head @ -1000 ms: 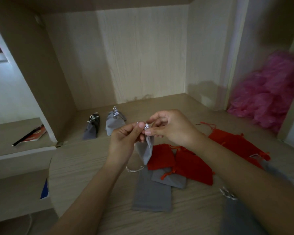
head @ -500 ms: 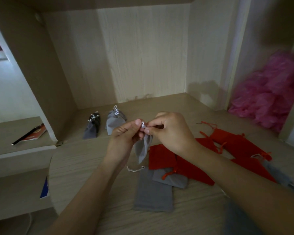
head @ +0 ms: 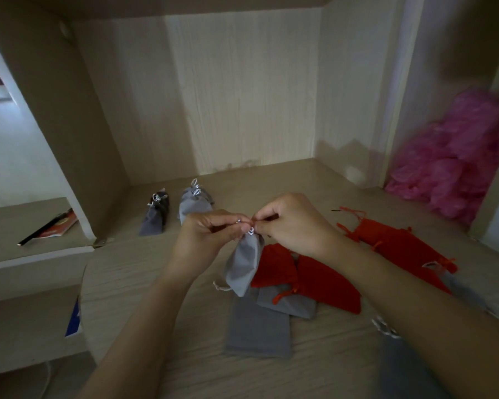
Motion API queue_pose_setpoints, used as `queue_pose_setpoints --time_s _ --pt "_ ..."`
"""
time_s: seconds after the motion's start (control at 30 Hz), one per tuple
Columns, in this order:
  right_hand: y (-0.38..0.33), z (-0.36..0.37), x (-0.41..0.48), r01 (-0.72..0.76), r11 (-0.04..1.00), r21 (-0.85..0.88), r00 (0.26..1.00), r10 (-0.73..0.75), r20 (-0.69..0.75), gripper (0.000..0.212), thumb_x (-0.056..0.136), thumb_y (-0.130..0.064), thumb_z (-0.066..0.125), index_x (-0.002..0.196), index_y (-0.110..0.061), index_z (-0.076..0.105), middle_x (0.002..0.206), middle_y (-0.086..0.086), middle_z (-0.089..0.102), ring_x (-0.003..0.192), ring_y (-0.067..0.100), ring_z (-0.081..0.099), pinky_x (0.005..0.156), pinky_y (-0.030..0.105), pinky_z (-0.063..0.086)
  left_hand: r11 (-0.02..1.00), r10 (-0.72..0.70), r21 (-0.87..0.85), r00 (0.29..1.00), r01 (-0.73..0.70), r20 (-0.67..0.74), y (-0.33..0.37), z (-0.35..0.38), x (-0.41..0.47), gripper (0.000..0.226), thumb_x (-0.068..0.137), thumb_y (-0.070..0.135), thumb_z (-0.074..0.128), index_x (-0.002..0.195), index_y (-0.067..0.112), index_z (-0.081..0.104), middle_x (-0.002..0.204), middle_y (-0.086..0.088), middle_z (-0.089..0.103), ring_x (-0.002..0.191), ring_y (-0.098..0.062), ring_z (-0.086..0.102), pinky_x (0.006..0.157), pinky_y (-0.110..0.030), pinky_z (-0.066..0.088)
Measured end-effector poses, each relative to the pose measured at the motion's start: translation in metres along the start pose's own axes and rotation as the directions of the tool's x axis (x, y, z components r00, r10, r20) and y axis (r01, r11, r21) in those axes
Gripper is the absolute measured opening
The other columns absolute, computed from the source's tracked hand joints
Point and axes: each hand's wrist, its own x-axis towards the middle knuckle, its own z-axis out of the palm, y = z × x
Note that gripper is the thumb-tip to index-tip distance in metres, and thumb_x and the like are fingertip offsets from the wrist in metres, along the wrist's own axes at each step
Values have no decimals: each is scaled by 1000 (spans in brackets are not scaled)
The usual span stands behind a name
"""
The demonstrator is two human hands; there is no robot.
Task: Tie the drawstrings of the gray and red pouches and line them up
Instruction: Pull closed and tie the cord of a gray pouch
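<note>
Hands are both pinching the drawstring (head: 251, 231) atop a gray pouch (head: 244, 266): left hand (head: 211, 234), right hand (head: 293, 226), hanging above the tabletop (head: 156, 269).

The drawstring (head: 251, 231) of the held gray pouch (head: 244, 266) is mostly buried under the fingertips of the left grip (head: 205, 240) and right grip (head: 294, 226), so honestly can't tell if there's a knot in it. The right forearm covers part of the far red pouches (head: 401, 246) and most of a blurry gray pouch (head: 401, 367) that also runs off the bottom edge. The pink pile (head: 458, 168) on the right is smeared and cut by the edge, no idea what it is, and the blue thing (head: 74, 321) at lower left is half hidden behind the counter (head: 144, 283) rim.
</note>
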Motion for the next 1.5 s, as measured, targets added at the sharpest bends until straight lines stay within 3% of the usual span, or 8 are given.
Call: queue_pose_setpoints --time_s 0.17,0.43,0.7,0.83,1.03,1.2,1.33,1.5 --pt "-3 4 -1 -1 996 -95 999 -4 -50 10 81 -14 68 78 -15 78 72 3 72 67 13 65 63 29 51 927 158 352 986 -131 -50 -5 -2 -2 19 75 12 75 81 30 73 78 10 72 70 -5 63 65 -14 47" --pt "-8 2 -1 -43 990 -137 995 30 -94 14 78 -16 65 72 -8 76 70 9 71 68 21 65 62 35 51 697 439 652 897 -300 -56 -3 8 -4 11 78 16 65 76 9 73 69 2 68 67 -2 52 58 -15 42" --pt "-10 0 2 -302 712 634 951 270 149 23 89 -12 61 68 -5 69 58 3 60 50 9 51 47 19 36 621 606 683 788 -383 -108 1 6 -7 14 82 16 65 79 4 71 74 -4 69 71 -8 56 64 -26 48" --pt "-7 0 5 -447 475 758 889 329 318 21 85 -6 64 65 -11 67 52 -5 57 44 3 46 43 14 32 703 556 614 816 -360 -158 -1 6 -7 15 80 19 70 78 4 71 79 5 69 73 -4 60 65 -20 50" --pt "-5 5 9 -399 434 808 891 391 230 31 89 0 57 63 -13 68 51 -6 56 46 1 45 44 12 32 768 525 556 811 -319 -261 -2 5 -4 13 76 18 74 72 6 70 105 -1 64 100 -6 57 89 -17 42" --pt "2 3 12 -328 436 838 898 418 134 21 92 -5 56 73 -11 63 52 -9 60 49 2 50 50 14 37 893 277 437 898 -109 -341 -2 5 -2 11 74 16 78 72 20 67 77 21 63 81 -2 59 76 -10 41" --pt "9 7 14 -323 394 860 858 505 91 24 92 -4 55 70 -9 61 62 0 56 58 9 47 56 18 39 985 -37 158 980 69 -198 1 14 0 12 74 11 75 68 19 68 69 14 69 69 2 60 67 -9 45" --pt "13 17 18 -327 309 893 828 550 113 25 93 -4 52 70 -8 60 68 5 52 62 12 47 63 22 40 995 -102 14 994 103 -42 5 19 -1 4 75 5 71 71 7 71 62 11 68 61 1 58 58 -11 45"
